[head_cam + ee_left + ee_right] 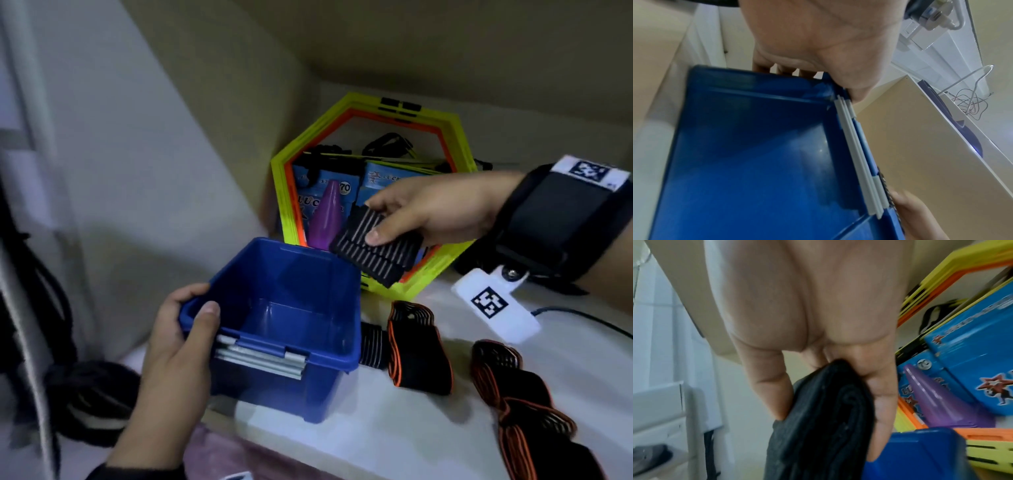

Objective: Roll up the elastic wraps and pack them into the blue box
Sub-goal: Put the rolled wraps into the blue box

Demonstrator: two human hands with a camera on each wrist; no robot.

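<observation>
A: From the head view, the left hand (178, 346) grips the near-left corner of the blue box (284, 329), thumb hooked over the rim, fingers round the outside. The box sits on the white surface (394, 428), open, nothing visible inside.

B: And the right hand (428, 212) pinches a rolled wrap (375, 251), black with grey stripes, just above the box's far-right corner. Three more wraps lie on the surface right of the box: a grey-striped wrap (373, 346) touching its side, an orange-edged wrap (416, 349) beside that, and a loose twisted wrap (524, 407) further right.

A: Behind the box, hexagonal rings (373, 192) in yellow and orange, a purple cone (327, 216) among them.

B: Left wrist view now: the palm (818, 40) clamps the box corner, fingers curled behind the rim (760, 76). White ribs run down the box's edge (a handle, possibly).

A: Right wrist view: thumb and fingers squeeze the dark roll (824, 418), its spiral end facing the camera, the box's rim (920, 451) just below, cone (931, 397) at right.
</observation>
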